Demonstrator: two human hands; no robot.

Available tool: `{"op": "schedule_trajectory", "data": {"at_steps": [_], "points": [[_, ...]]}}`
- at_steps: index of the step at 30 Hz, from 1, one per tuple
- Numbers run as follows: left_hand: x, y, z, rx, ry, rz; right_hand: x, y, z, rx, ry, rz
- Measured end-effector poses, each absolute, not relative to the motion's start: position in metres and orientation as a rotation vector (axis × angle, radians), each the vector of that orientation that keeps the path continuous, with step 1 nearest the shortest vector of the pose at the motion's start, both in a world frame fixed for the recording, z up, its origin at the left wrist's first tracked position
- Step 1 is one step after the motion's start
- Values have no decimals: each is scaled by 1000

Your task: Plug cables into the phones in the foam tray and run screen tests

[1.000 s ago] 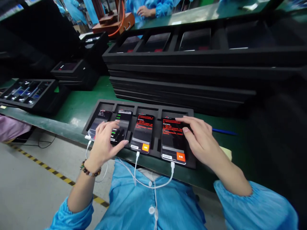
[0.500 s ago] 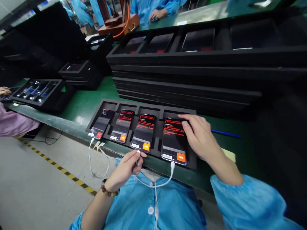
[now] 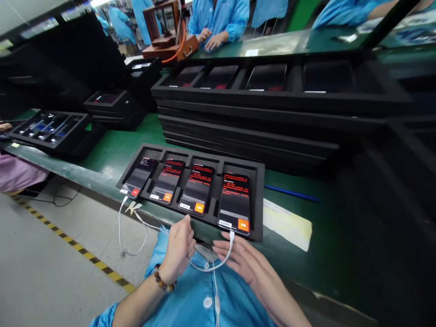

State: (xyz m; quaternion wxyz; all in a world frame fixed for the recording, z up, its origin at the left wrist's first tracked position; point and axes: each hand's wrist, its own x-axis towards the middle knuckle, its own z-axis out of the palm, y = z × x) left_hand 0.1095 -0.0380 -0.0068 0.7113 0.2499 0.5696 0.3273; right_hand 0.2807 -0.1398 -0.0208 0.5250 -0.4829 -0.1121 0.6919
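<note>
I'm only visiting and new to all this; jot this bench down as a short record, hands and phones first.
Left hand: curled just below the third smartphone from the left; what it grips is hidden
Right hand: fingers extended by the white plug of the rightmost smartphone; contact unclear
Smartphones: four, screens lit, in a black foam tray
Cabled: leftmost smartphone and rightmost
Right of tray: blue pen, pale paper sheet
Behind: stacked black trays

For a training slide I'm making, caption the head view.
Four lit phones in a black tray; left hand closed, right hand open, among white cables.
</note>
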Motion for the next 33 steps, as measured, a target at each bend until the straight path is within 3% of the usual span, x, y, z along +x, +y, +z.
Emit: {"op": "schedule_trajectory", "data": {"at_steps": [18, 28, 33], "points": [[114, -81, -26, 832, 1002, 661, 216, -106, -21, -1163, 47, 1307], [110, -93, -27, 1067, 967, 806, 213, -110, -32, -1204, -23, 1177], [102, -96, -32, 1070, 970, 802, 227, -116, -37, -1162, -78, 1294]]}}
